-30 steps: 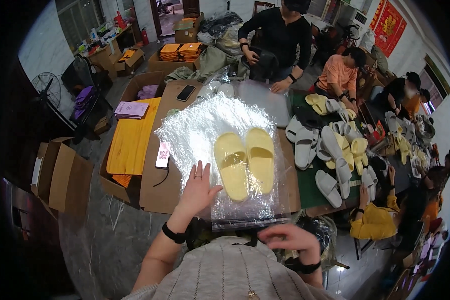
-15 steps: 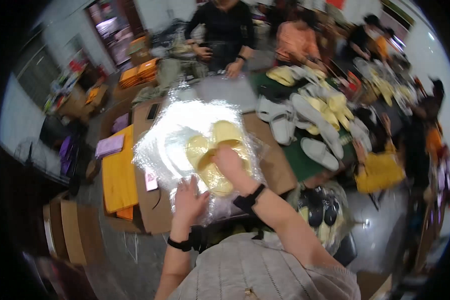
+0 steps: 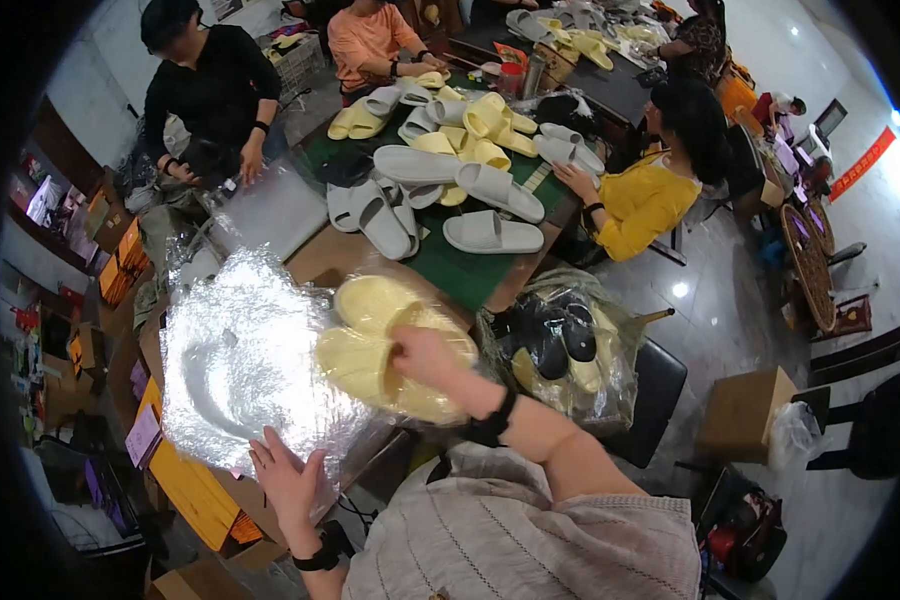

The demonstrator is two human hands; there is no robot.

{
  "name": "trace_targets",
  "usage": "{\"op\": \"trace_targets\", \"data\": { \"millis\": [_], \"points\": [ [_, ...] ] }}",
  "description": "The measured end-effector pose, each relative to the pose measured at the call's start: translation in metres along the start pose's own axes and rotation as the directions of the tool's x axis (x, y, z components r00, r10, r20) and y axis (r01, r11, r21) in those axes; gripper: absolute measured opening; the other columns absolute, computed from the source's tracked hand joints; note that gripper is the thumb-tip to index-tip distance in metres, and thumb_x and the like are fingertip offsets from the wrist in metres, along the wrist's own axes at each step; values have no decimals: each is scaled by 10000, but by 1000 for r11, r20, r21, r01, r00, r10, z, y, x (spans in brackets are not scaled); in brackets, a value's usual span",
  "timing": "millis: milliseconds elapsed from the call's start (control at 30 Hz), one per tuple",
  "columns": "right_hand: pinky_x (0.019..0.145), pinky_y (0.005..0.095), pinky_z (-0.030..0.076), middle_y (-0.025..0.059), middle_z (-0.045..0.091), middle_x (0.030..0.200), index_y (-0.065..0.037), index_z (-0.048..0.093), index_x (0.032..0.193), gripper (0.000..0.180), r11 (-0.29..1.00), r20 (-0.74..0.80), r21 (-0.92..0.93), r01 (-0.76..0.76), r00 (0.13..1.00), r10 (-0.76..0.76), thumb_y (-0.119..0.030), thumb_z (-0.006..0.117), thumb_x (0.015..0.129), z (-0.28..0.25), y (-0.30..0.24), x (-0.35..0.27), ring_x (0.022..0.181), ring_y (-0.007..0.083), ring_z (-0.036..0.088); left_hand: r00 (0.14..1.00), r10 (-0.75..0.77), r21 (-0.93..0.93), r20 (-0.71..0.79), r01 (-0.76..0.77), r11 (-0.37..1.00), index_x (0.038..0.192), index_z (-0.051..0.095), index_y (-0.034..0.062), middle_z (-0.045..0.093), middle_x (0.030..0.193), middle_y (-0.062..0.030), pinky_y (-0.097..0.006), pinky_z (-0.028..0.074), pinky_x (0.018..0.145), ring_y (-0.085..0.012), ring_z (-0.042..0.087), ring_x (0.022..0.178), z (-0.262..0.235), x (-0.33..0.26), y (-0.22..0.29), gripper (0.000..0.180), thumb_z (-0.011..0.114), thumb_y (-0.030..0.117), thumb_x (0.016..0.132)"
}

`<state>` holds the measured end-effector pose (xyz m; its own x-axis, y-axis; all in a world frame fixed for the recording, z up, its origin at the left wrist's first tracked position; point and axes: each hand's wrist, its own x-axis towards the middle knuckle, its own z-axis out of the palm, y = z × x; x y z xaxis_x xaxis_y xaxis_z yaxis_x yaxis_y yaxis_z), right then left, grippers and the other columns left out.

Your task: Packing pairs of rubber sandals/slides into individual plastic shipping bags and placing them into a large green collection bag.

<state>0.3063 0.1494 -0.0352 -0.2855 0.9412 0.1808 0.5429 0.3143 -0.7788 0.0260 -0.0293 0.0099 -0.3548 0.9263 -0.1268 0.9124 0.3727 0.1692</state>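
Note:
A pair of pale yellow slippers (image 3: 378,300) lies side by side, with shiny clear film around at least part of them. My right hand (image 3: 432,358) is closed on the slippers near their middle, its fingertips partly hidden. Beside them, to the left, lies a glossy stack of clear plastic bags (image 3: 240,350) that throws back bright light. My left hand (image 3: 288,475) rests on the near edge of that stack, fingers spread, holding nothing.
Grey and yellow slippers (image 3: 495,235) pile up on a green-topped table (image 3: 450,275) ahead. A clear bag of dark and yellow slippers (image 3: 560,350) sits on a chair at right. Orange packets (image 3: 185,480) lie at left. Co-workers sit or stand around the tables.
The view has swung to the right. My right hand has carried the yellow slippers rightward, from on top of the plastic bags to their right side. My left hand stays on the bags.

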Motion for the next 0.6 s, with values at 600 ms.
{"op": "trace_targets", "data": {
  "millis": [600],
  "points": [
    [721,417,566,175,709,922,-31,716,862,206,462,-90,-709,-532,719,689,-172,567,877,-97,345,-107,843,309,698,992,-118,5,48,117,993,1512,248,75,222,1507,-344,-495,238,1137,-478,210,1408,3,8,5,1026,762,479,720]
  ]
}}
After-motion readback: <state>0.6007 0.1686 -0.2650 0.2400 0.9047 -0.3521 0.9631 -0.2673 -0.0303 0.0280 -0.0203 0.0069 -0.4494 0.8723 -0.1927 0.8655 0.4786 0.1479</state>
